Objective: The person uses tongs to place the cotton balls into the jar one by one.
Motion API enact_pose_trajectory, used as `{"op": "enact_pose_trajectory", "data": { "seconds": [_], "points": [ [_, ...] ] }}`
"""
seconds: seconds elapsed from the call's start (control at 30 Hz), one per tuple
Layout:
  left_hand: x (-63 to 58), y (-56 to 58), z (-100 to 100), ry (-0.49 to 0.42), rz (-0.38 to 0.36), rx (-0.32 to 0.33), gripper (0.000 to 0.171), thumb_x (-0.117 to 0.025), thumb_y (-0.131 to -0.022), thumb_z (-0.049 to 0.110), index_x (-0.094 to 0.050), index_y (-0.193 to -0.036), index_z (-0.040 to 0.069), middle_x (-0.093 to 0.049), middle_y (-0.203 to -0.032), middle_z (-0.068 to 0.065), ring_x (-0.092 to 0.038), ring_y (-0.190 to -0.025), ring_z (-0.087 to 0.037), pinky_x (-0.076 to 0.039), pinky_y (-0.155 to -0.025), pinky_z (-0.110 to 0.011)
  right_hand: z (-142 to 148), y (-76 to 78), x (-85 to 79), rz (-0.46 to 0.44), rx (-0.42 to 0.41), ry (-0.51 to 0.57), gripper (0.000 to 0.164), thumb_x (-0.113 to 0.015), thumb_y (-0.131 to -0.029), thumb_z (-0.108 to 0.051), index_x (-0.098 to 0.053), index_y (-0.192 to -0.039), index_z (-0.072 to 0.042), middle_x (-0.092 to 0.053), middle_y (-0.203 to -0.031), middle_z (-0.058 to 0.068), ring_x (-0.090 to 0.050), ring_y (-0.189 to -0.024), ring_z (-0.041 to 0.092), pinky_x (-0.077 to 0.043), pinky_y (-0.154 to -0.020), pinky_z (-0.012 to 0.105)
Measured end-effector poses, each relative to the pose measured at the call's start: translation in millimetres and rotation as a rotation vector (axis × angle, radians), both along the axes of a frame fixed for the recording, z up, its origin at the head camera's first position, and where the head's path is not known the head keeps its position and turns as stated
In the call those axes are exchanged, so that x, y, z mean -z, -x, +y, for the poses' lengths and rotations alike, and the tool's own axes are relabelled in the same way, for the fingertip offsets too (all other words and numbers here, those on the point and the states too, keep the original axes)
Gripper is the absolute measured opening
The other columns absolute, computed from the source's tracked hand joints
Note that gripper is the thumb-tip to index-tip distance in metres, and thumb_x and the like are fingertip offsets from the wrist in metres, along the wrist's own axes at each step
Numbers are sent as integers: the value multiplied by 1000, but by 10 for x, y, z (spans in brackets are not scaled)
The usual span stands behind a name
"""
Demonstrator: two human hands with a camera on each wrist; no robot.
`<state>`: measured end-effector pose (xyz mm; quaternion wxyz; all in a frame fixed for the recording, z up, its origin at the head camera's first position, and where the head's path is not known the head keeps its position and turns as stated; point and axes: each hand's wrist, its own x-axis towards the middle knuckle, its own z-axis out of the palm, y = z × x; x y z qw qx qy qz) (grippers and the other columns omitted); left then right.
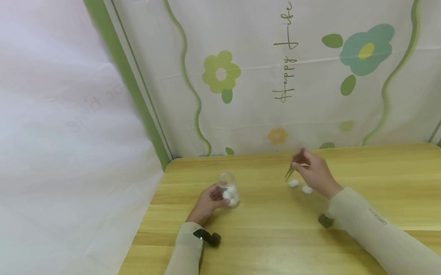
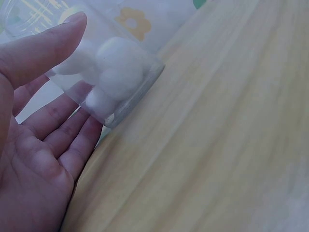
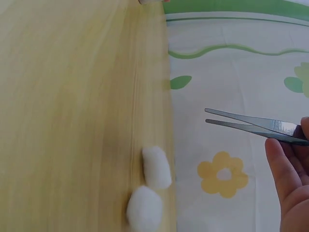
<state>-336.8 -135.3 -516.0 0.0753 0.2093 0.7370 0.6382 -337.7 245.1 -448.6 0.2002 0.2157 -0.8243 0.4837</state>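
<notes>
My left hand [image 1: 209,203] grips a clear jar [image 1: 226,179] that stands on the table, its thumb on the near side and its fingers behind. White cotton balls [image 2: 118,67] lie in the lower part of the jar. Metal tweezers [image 3: 246,123] are pinched in my right hand [image 1: 314,173], their tips slightly apart with nothing between them. Below the tips, two more white cotton balls lie on the table, the farther cotton ball [image 1: 293,183] and the nearer cotton ball [image 1: 307,189], right by the hand.
The wooden table [image 1: 267,251] ends at a white curtain [image 1: 259,119] printed with flowers and words. Another white curtain [image 1: 52,176] hangs along the left side. Dark wrist-worn devices sit below both hands, the left device [image 1: 212,239] close over the tabletop.
</notes>
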Motion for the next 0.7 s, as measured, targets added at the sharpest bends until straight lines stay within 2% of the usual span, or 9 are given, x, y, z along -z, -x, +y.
{"op": "enact_pose_trajectory", "data": {
  "seconds": [0.17, 0.47, 0.7],
  "points": [
    [4, -5, 0, -2, 0, 5, 64, -76, -85, 9, -47, -141, 5, -58, -133, -12, -54, -122, -25, -45, -100, -35, 41, -11, 34, -16, 21, -4, 14, -62, -97, -12, -59, -105, -1, -65, -104, 13, -64, -102, 32, -54, -84, 33],
    [-5, 0, -7, 17, -6, 0, 64, -76, -85, 9, -48, -142, 10, -57, -134, -12, -53, -123, -26, -44, -101, -35, 81, -16, 66, -46, 29, 12, 14, -62, -97, -11, -58, -106, -1, -64, -107, 16, -64, -102, 33, -54, -84, 30],
    [-25, 2, 4, 21, -32, 11, 65, -73, -87, 3, -44, -145, 6, -56, -135, -12, -52, -123, -25, -44, -101, -34, 125, -20, 116, -63, 26, 9, 18, -62, -96, -9, -58, -109, 2, -64, -108, 16, -64, -102, 31, -53, -85, 30]
  ]
}}
